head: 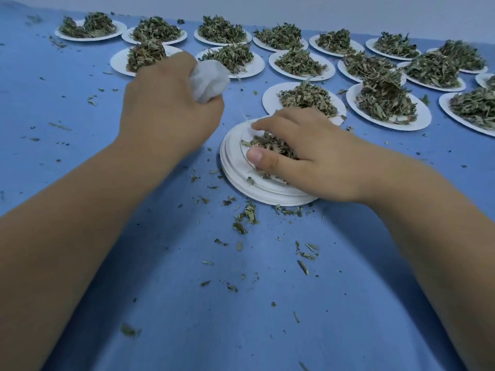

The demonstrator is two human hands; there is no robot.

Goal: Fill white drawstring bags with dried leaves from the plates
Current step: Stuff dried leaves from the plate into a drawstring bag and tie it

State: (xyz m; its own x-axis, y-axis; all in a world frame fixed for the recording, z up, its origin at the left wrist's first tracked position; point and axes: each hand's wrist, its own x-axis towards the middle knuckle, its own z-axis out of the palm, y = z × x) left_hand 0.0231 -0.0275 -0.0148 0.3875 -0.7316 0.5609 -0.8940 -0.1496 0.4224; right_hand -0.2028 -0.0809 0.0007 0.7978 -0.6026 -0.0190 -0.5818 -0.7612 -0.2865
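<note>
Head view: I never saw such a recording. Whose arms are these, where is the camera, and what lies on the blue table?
No machine here: a person wears the camera on the head, so it looks down on their own arms. The left hand grips a crumpled white bag. The right hand curls round dried leaves on a stack of white plates. Behind, many more plates each carry a heap of leaves. All stand on a blue table, with loose leaf bits scattered about.

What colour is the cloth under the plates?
Plain blue tablecloth, flecked with loose leaf bits, seen in the head view.
</note>
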